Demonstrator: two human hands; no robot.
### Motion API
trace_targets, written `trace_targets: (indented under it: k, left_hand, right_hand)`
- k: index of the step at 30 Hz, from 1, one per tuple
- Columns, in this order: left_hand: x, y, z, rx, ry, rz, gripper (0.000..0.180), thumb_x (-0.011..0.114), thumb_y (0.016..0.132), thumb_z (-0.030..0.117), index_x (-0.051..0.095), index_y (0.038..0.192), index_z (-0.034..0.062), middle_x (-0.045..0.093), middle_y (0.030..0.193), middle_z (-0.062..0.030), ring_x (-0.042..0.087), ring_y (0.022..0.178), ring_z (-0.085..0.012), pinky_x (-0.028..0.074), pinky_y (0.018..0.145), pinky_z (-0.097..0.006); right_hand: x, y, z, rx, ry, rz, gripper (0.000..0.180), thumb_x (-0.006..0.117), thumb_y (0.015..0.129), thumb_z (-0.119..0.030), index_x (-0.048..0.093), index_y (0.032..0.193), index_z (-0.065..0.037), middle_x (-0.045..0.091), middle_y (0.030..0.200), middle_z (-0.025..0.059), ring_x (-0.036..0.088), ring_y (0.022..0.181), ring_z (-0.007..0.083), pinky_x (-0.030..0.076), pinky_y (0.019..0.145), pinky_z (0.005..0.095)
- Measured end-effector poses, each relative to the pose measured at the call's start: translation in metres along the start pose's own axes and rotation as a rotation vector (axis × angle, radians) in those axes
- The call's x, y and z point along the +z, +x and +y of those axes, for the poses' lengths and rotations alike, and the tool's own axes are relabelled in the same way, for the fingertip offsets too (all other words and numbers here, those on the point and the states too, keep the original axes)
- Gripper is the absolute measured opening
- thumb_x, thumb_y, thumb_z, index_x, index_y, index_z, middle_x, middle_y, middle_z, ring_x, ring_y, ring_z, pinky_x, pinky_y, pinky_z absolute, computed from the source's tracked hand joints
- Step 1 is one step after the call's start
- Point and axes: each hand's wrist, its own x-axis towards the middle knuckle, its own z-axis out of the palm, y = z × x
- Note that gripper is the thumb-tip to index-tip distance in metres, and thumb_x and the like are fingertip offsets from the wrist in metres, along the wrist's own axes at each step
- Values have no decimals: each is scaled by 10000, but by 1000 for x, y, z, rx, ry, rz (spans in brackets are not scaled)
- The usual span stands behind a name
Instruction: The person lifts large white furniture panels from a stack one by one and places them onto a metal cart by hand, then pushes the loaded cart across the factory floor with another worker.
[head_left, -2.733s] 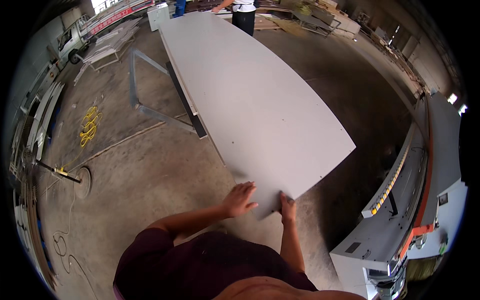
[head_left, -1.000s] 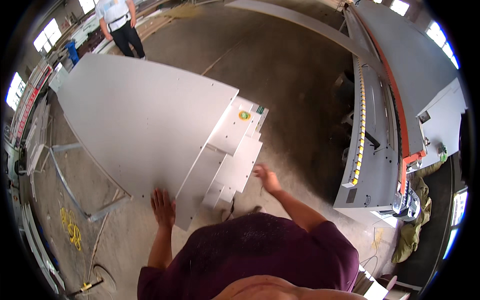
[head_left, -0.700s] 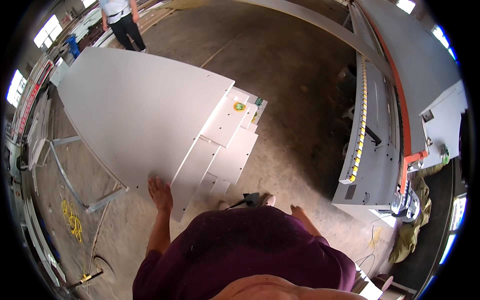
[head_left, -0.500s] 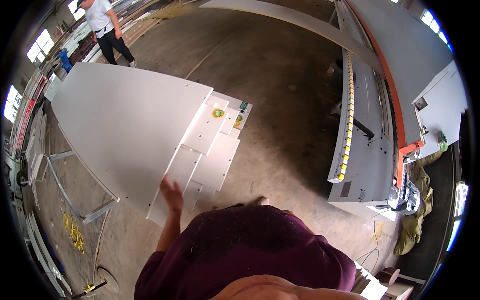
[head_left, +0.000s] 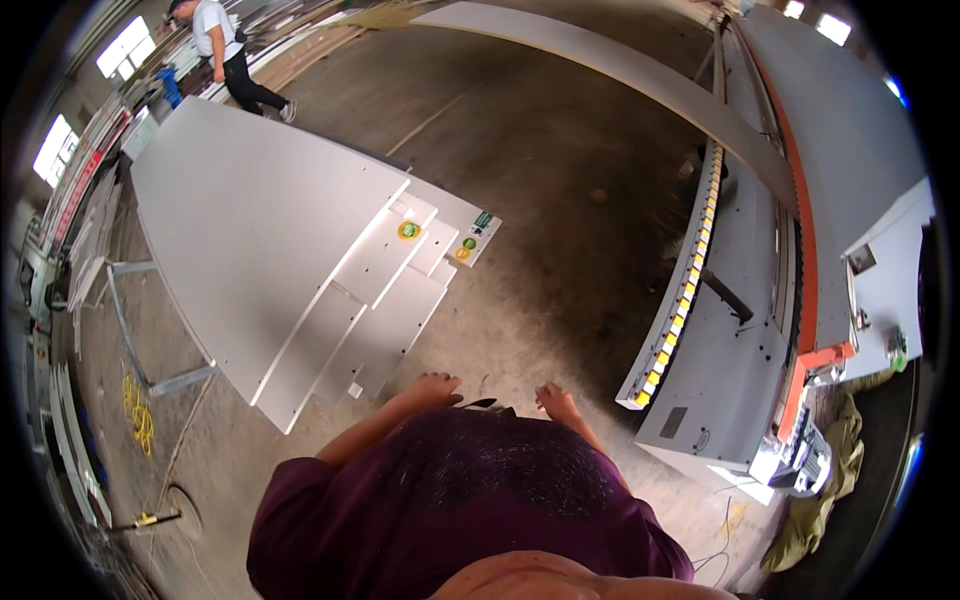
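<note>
My left hand (head_left: 436, 387) hangs just in front of my body, fingers loosely bent and apart, holding nothing. It is nearest to the close corner of a stack of white panels (head_left: 250, 230) but does not touch it. My right hand (head_left: 556, 401) hangs over the floor to the right, empty, its fingers loosely curled. The stacked panels differ in size, so their right edges form steps with small dark holes. Round green-and-yellow stickers (head_left: 409, 230) mark some of the panels. A small white block (head_left: 356, 390) shows at the stack's near edge.
To the right stands a long grey machine (head_left: 725, 370) with a row of yellow-and-white pieces and an orange edge. A long board (head_left: 600, 70) reaches across to it. A metal stand (head_left: 130, 330) is left of the stack. A person (head_left: 225, 55) is at the far left.
My left hand has left the panel stack's near edge and moved right, in front of my body. My right hand has come into view. The person at the far left has turned and stepped.
</note>
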Motion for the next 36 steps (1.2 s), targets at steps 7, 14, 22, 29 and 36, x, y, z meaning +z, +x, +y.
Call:
trace_targets:
  k: [7,14,22,29,36]
  left_hand:
    - [13,20,-5,-18,-139,15,380,554,894,390,572,1131,93,635,1046,-194,613,993,-384,466,843,-511]
    - [-9,16,-17,-57,-10,-46,399,546,891,415,577,1132,99,636,1069,-189,612,1013,-376,467,845,-502]
    - [4,27,-39,-82,-291,1,462,551,910,379,531,1241,57,615,1155,-209,612,1046,-346,477,866,-475]
    - [-20,46,-9,-501,-1629,-36,415,511,964,341,517,1230,23,608,1185,-143,600,1075,-208,507,844,-364]
    - [-27,90,3,-522,-1840,50,396,482,973,295,498,1244,8,583,1234,-125,568,1129,-226,450,952,-366]
  right_hand:
    - [15,1,15,-189,-171,-61,424,513,902,-419,636,972,-19,709,853,110,696,757,224,528,733,354]
    - [18,3,-10,-32,-139,-77,427,524,911,-409,635,1000,-7,713,855,110,697,743,213,530,717,348]
    - [8,12,-27,120,135,-64,421,502,938,-381,631,1017,12,709,871,120,696,740,203,529,708,336]
    - [1,15,-22,159,352,-93,377,522,947,-329,617,1005,31,694,886,119,671,735,170,521,674,309]
    - [-21,41,-25,135,517,-167,317,517,963,-292,600,1028,7,670,936,108,641,752,160,510,655,292]
